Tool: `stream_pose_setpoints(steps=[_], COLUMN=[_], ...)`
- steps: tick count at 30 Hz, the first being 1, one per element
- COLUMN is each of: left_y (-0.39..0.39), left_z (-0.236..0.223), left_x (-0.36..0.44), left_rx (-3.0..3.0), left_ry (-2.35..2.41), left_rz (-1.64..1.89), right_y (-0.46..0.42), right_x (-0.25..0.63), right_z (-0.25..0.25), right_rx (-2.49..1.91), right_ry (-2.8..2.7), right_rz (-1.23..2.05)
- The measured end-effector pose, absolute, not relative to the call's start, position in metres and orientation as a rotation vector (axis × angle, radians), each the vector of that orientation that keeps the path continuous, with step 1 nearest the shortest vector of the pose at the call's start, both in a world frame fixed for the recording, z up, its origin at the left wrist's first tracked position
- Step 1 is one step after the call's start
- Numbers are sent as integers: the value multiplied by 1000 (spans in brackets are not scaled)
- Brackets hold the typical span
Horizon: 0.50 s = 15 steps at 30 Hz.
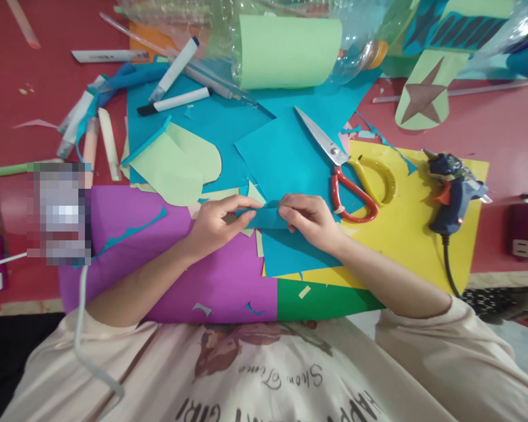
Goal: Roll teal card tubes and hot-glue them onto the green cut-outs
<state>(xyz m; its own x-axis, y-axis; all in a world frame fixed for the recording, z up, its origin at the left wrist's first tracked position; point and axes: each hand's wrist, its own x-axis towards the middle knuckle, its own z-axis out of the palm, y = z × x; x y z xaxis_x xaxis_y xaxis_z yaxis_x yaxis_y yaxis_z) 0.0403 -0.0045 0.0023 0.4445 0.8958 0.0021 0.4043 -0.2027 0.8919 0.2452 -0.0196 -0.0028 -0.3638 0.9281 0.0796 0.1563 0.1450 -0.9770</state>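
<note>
Between my two hands is a small strip of blue paper (264, 218), held level above the sheets. My left hand (220, 223) pinches its left end between thumb and fingers. At its right end, the fingertips of my right hand (310, 220) are closed on the strip. Larger blue paper (286, 158) lies just beyond and beneath my hands. Scissors (334, 151) with one red and one yellow handle rest on it, beyond my right hand, blades pointing away. A light green cut paper shape (180, 164) lies past my left hand.
Clear plastic bottles, one wrapped in green paper (290, 51), lie at the back. A glue gun (451, 193) rests on yellow paper (405, 246) at right. Several markers (173, 69) are scattered back left. Purple paper (229, 281) lies under my left arm.
</note>
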Motion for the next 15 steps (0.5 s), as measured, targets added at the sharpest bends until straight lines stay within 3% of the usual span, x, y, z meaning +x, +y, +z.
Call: stream_pose_setpoints(steps=[15], left_y=[-5], left_z=[-2], left_x=[38], left_rx=[2117], left_ry=[872], left_rz=[845], right_y=[-23], right_x=[246], right_z=[-7], right_rx=[-955], right_ry=[-1663], right_rz=[1276])
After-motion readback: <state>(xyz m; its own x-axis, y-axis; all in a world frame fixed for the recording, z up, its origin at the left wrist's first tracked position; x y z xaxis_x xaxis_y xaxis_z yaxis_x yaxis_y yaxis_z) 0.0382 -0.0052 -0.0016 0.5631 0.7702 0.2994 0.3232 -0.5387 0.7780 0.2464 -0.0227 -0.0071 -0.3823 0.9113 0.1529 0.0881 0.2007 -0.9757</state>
